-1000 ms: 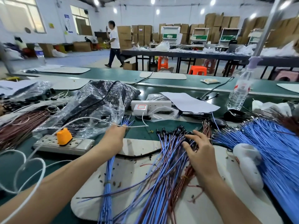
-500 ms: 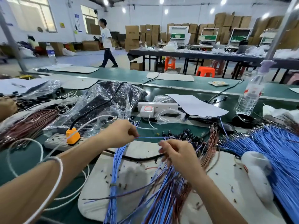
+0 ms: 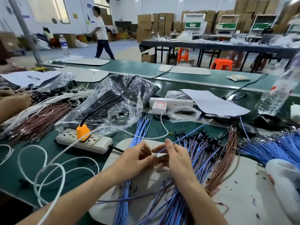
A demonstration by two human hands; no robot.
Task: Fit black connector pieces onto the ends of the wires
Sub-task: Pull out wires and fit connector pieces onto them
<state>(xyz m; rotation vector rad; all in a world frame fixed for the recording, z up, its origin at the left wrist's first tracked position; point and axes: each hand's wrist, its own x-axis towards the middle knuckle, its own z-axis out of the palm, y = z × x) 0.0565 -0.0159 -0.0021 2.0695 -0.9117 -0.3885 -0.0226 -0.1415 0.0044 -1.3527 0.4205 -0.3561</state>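
At lower centre, the right hand [image 3: 177,157] pinches one blue wire [image 3: 194,130] slanting toward the upper right. The left hand [image 3: 136,158] curls at its near end, grip unclear.

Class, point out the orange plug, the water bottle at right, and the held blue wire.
orange plug [image 3: 83,132], head view, its body.
water bottle [image 3: 274,96], head view, its clear middle.
held blue wire [image 3: 191,132], head view, its raised middle.

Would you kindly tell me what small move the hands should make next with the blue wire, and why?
Probably feed the wire leftward into the left hand to seat a connector. The right hand pinches the wire, whose near end points at the left hand's curled fingers; whether they hold a connector is hidden.
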